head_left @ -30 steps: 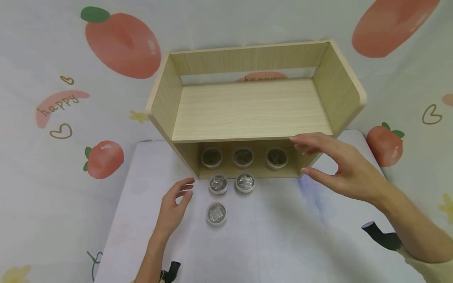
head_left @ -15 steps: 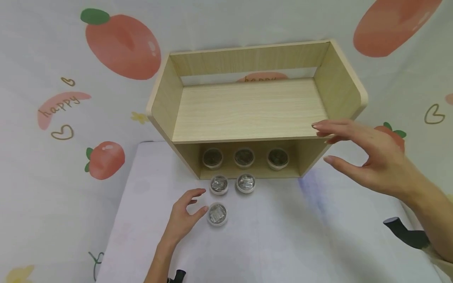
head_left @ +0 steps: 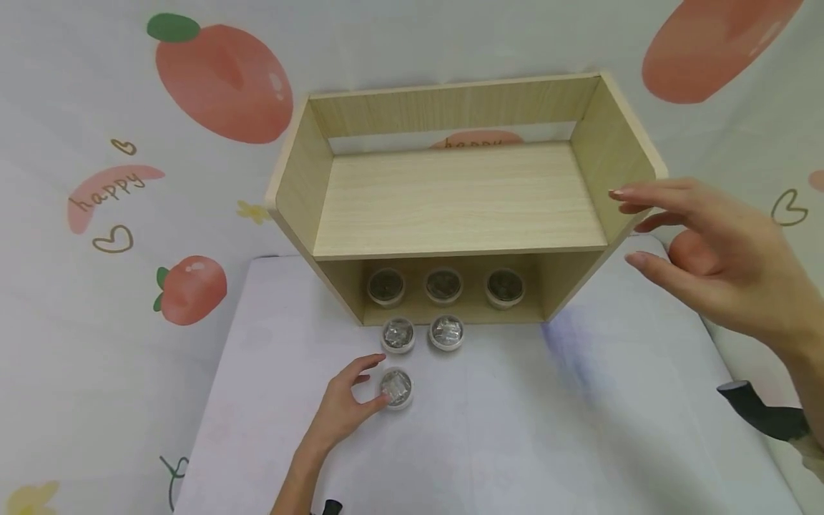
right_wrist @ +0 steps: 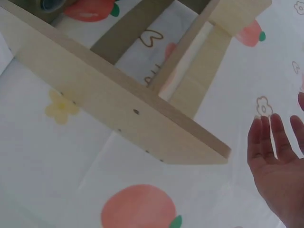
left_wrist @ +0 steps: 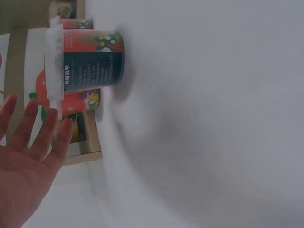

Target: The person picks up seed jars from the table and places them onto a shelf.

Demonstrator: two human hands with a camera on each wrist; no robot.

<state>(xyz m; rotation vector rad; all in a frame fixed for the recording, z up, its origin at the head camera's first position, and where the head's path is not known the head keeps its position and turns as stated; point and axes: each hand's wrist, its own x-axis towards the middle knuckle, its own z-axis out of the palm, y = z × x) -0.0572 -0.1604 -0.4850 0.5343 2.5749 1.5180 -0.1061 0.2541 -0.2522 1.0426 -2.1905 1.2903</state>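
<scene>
A lidded cup [head_left: 396, 388] stands nearest on the table, its clear lid showing silvery packets; the left wrist view shows the cup's side [left_wrist: 92, 61] printed red and dark green. My left hand [head_left: 350, 400] reaches beside it with fingers spread and thumb over the lid's edge in the head view; contact cannot be told. Two similar cups, one left [head_left: 398, 335] and one right [head_left: 446, 332], stand behind it. My right hand [head_left: 727, 250] hovers by the right side of the wooden shelf [head_left: 457, 207], fingers loosely bent and holding nothing.
Three more lidded cups, left [head_left: 386, 287], middle [head_left: 443, 285] and right [head_left: 505, 287], stand in the shelf's lower compartment. The white table [head_left: 515, 436] lies under everything. A fruit-printed cloth [head_left: 129, 357] hangs behind and around.
My left hand has moved rightward and nearer, toward the front cup. My right hand has drawn away to the right and upward from the shelf front. The cups have stayed put.
</scene>
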